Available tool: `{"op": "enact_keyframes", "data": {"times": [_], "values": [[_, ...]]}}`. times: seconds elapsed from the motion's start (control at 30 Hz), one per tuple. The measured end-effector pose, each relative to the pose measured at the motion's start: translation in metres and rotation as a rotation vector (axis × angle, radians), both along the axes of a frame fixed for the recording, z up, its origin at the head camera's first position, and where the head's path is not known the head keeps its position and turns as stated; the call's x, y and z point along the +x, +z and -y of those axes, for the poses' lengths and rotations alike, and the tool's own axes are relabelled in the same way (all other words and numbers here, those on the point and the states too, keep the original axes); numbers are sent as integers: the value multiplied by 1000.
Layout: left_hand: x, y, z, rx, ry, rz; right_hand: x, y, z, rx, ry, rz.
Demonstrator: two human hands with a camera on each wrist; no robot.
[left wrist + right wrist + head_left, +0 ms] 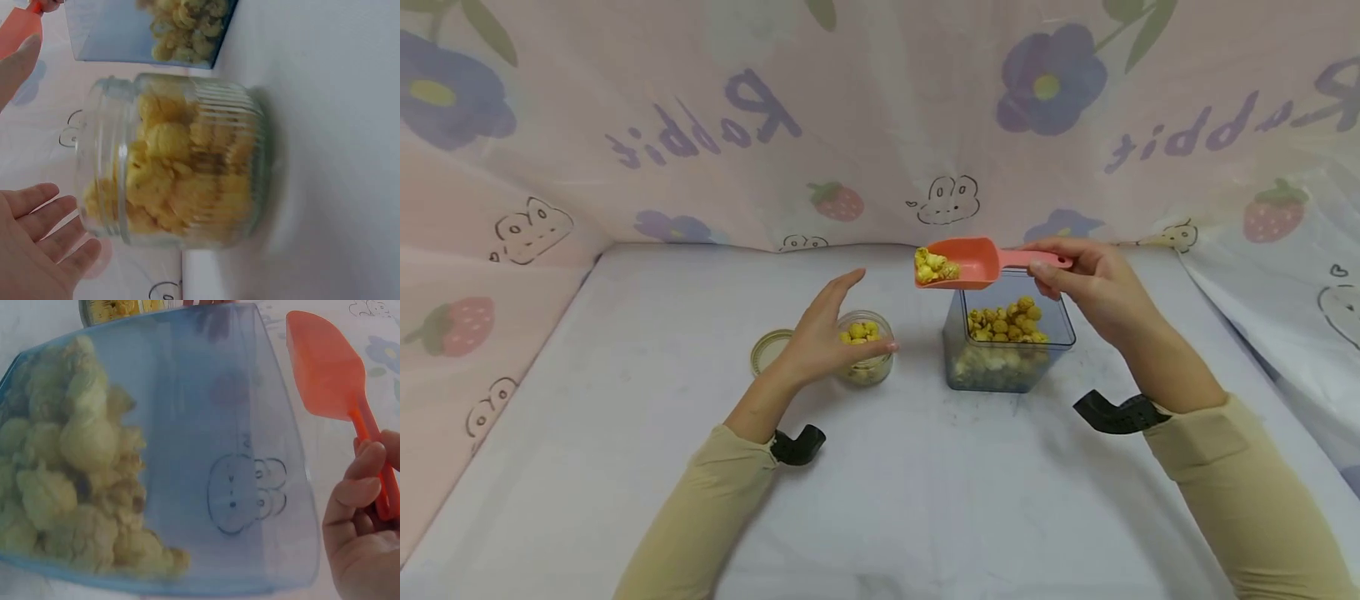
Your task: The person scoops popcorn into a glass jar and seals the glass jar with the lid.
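Note:
My right hand (1093, 283) grips the handle of an orange-red scoop (976, 257), which carries a few yellow popcorn pieces (934, 268) near its front. Below the scoop stands a bluish see-through bin (992, 371) with popcorn inside. To its left is a glass jar (187, 162), lidless and mostly filled with popcorn, its lower part ribbed. Around the jar's left side my left hand (823, 333) is spread, thumb and fingers apart. In the left wrist view its fingers (53, 222) stretch out beside the jar's mouth.
A round gold-rimmed lid (769, 350) lies on the white table (925, 483) behind the left wrist. Printed cloth (880, 125) with flowers and rabbits hangs along the back and sides. Black wrist mounts (1116, 414) sit on both arms.

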State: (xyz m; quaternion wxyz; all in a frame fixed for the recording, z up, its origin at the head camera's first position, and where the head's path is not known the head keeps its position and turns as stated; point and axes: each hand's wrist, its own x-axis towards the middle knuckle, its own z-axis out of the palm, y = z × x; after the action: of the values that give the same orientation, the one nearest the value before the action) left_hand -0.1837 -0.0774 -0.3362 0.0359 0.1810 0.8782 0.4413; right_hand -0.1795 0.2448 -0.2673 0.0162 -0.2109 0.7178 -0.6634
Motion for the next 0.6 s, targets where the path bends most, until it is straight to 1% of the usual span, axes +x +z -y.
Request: {"op": "enact_keyframes", "data": {"times": [0.2,0.43,0.6], "values": [[2,-7,8,6,13,-8,-3,-2,10,15,13,-8],[3,-11,14,11,18,-20,-4,-3,18,43,6,26],[5,-13,18,14,17,-4,-5,-3,22,74,9,41]]}}
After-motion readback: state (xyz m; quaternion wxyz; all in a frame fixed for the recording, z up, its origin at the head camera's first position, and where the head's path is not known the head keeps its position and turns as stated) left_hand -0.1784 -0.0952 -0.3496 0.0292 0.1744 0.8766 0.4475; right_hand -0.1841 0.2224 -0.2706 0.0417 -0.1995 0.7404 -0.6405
